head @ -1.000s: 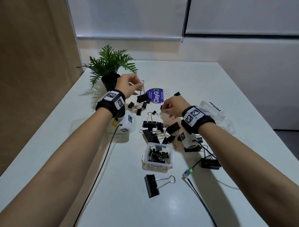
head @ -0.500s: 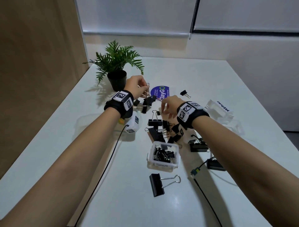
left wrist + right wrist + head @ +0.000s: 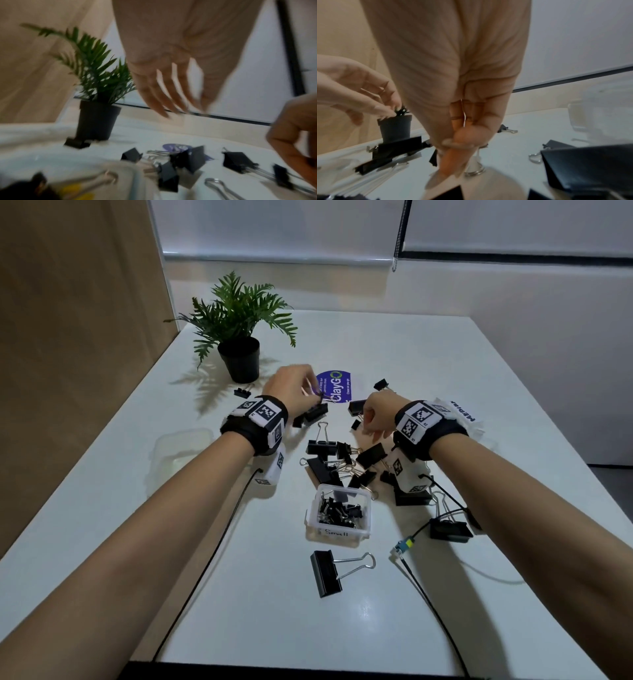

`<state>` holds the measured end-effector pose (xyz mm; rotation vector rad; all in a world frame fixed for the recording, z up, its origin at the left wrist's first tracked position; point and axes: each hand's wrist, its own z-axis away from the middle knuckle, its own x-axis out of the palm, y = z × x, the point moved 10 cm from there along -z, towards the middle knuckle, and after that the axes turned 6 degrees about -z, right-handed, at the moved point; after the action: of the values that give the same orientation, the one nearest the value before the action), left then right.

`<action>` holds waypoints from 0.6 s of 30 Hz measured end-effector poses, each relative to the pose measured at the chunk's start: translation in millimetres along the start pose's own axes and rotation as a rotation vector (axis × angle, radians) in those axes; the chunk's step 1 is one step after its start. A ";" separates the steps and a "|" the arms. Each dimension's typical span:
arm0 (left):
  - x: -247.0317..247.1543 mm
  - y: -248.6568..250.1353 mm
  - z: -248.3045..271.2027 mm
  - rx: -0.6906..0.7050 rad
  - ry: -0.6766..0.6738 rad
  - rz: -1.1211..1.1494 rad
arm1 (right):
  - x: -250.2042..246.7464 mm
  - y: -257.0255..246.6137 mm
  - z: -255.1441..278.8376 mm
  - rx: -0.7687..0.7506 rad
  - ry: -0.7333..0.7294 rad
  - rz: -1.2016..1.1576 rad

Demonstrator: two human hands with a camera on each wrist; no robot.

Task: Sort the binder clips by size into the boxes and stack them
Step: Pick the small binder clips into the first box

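Nearest the person, one large binder clip (image 3: 326, 573) lies alone on the table (image 3: 239, 594), unsorted. Just beyond it stands the box marked Small (image 3: 339, 513), open and holding a heap of small clips. Behind the box, a tangle of mixed clips (image 3: 337, 460) is spread between the two wrists.

The right hand (image 3: 376, 414) has shifted left and slightly toward the person from its place a second ago, and now hangs over the far edge of the tangle. Its thumb and fingers are drawn together, tips down; the wrist view shows a thin wire between the fingers, but whether a clip is gripped cannot be told.

The left hand (image 3: 291, 386) has stayed near the purple sticker (image 3: 334, 386). In the head view its fingertips appear to pinch the wire handle of a medium clip (image 3: 313, 414); in its own blurred wrist view the fingers look extended, so the grip is uncertain.

Farther off, a box marked Medium (image 3: 469, 419) sits behind the right wrist, a clear box (image 3: 181, 443) lies left, and stray clips rest near the plant (image 3: 239, 337).

Judgement: sorting is in mid-course; medium and large clips remain, and stacking is not begun.
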<state>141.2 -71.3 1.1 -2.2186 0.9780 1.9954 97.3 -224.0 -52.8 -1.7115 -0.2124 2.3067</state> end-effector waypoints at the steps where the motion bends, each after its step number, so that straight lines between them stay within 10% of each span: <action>1: 13.1 10.5 8.8 0.042 -0.156 -0.004 | -3.3 3.1 0.9 -0.006 0.020 -0.008; 5: 56.5 21.3 49.7 0.019 -0.588 -0.146 | -9.2 13.8 8.8 0.014 0.058 -0.055; 18: 46.6 11.5 42.6 0.030 -0.443 0.047 | -23.3 -7.4 53.0 -0.152 0.043 -0.383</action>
<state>97.9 -84.1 -44.4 -1.6358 0.9946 2.3253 53.9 -221.7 -13.8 -1.6171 -0.6604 2.0141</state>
